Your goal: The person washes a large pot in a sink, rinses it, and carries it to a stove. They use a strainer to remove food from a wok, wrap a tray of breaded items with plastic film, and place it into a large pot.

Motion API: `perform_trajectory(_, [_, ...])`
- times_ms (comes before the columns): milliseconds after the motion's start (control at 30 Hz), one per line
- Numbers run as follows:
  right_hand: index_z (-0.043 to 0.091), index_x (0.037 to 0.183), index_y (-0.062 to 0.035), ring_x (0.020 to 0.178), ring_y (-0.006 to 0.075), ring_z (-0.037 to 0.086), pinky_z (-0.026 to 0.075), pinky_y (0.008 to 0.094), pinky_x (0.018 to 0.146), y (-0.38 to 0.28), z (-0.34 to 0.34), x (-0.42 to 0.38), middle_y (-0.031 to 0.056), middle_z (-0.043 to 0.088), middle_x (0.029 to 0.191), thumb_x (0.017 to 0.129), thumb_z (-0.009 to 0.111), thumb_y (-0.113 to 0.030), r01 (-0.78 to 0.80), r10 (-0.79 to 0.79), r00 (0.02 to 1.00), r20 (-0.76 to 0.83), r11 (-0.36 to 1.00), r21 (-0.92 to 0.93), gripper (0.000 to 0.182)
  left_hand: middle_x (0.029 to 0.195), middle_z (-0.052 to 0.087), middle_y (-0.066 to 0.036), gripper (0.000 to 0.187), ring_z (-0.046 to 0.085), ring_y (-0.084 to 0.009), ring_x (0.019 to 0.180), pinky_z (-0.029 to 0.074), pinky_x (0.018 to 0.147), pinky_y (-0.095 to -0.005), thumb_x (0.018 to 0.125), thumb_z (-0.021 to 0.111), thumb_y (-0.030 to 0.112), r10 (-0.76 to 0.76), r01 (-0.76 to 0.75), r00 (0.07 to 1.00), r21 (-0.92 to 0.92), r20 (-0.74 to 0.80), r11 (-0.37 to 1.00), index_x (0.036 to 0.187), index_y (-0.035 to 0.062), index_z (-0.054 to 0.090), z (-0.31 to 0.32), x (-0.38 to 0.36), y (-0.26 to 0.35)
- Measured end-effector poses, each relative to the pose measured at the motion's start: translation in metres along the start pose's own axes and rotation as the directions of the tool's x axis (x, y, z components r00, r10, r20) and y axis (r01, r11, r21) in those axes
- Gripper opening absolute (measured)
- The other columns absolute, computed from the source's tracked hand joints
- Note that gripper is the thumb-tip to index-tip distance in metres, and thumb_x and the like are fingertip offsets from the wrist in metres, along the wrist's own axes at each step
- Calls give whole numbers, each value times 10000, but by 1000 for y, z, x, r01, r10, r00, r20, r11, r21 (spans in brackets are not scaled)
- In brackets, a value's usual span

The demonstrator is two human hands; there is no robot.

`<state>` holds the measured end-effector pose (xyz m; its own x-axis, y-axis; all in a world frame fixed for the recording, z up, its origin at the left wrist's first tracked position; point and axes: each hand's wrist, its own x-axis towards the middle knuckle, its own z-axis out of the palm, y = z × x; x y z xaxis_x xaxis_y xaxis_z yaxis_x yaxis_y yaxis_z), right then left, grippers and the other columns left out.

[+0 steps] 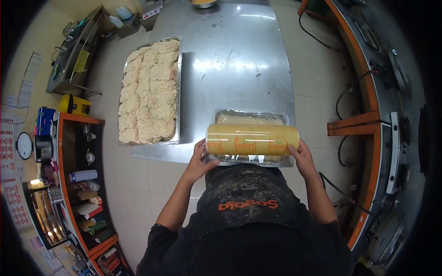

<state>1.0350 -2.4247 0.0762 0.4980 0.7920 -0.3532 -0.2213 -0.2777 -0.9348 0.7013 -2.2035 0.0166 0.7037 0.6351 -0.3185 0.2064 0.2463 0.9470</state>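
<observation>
A large yellow roll of plastic wrap [248,139] with red print lies crosswise over a metal tray [251,114] at the table's near edge. Clear film covers the tray's far part, with a pale crumb-like layer under it. My left hand [201,162] grips the roll's left end, thumb low and fingers at the end. My right hand [304,158] holds the right end, with its thumb on the printed face. The roll hides the tray's middle.
On the left of the steel table [230,69] stands a big tray of crumb-coated pieces [149,92]. A round metal bowl [204,3] sits at the far edge. Orange-framed shelves [83,175] are at the left, and a cooking counter [368,92] at the right.
</observation>
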Motion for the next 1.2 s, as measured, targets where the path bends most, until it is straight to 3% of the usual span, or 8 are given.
perform_trajectory(133, [535, 1272, 8, 1059, 130, 594, 447, 289, 956, 9, -2, 16, 71, 638, 1175, 989, 569, -190, 36, -35, 998, -50, 999, 13, 347, 1156, 576, -127, 443, 576, -256, 1069, 501, 876, -400, 940, 583, 262, -139, -2, 974, -618, -180, 786, 1328, 93, 450, -19, 53, -6])
perform_trajectory(267, [534, 1270, 7, 1052, 129, 594, 453, 293, 947, 21, -4, 9, 65, 643, 1163, 998, 559, -198, 82, -83, 996, -29, 996, -18, 343, 981, 608, -106, 335, 598, -158, 704, 498, 553, -293, 949, 584, 273, -332, 322, 941, 127, 67, 938, 1177, 47, 484, -38, 154, 15])
perform_trajectory(367, [547, 1243, 20, 1028, 120, 595, 463, 288, 927, 35, -5, 5, 65, 653, 1127, 994, 568, -210, 117, -119, 992, -50, 993, -32, 340, 843, 604, -57, 297, 559, -125, 630, 455, 478, -295, 946, 614, 287, -459, 423, 850, 185, 260, 887, 1081, 33, 539, -30, 181, 37])
perform_trajectory(467, [594, 1170, 23, 944, 113, 604, 488, 284, 849, 50, 0, 12, 60, 668, 1051, 981, 590, -225, 175, -185, 972, -143, 982, -74, 312, 932, 655, -66, 284, 609, -116, 762, 520, 677, -282, 946, 644, 269, -410, 354, 871, 232, 270, 906, 1081, 21, 611, -28, 197, 23])
perform_trajectory(700, [662, 971, 27, 769, 99, 590, 495, 274, 701, -39, 24, 30, 45, 666, 841, 994, 571, -310, 53, -117, 943, -310, 977, -207, 350, 650, 513, 54, 292, 458, -49, 563, 397, 489, -259, 958, 644, 313, -212, 209, 963, 31, 165, 977, 773, 106, 552, -21, 188, -1])
perform_trajectory(800, [663, 991, 32, 802, 123, 625, 506, 278, 733, -60, 35, 26, 66, 682, 892, 1013, 531, -307, 8, 4, 965, -264, 999, 43, 365, 724, 599, 8, 228, 564, -83, 627, 483, 545, -273, 950, 644, 282, -221, 229, 952, -13, 212, 973, 834, 91, 597, -26, 196, -10])
perform_trajectory(1000, [600, 1142, 41, 967, 228, 672, 530, 337, 867, -66, 59, 4, 167, 668, 1087, 1025, 476, -375, -82, 271, 925, -267, 828, 555, 450, 971, 695, -96, 198, 701, -201, 834, 604, 730, -347, 922, 621, 222, -42, 269, 948, -730, 314, 627, 1024, 56, 657, -19, 173, 17])
perform_trajectory(1200, [585, 1166, 80, 968, 232, 680, 535, 333, 866, -90, 48, -29, 187, 667, 1105, 1012, 501, -385, -283, 343, 923, -175, 912, 297, 497, 599, 505, 53, 342, 401, -35, 513, 324, 458, -236, 937, 675, 254, -13, 9, 998, -67, -64, 998, 677, 124, 495, -9, 208, 31])
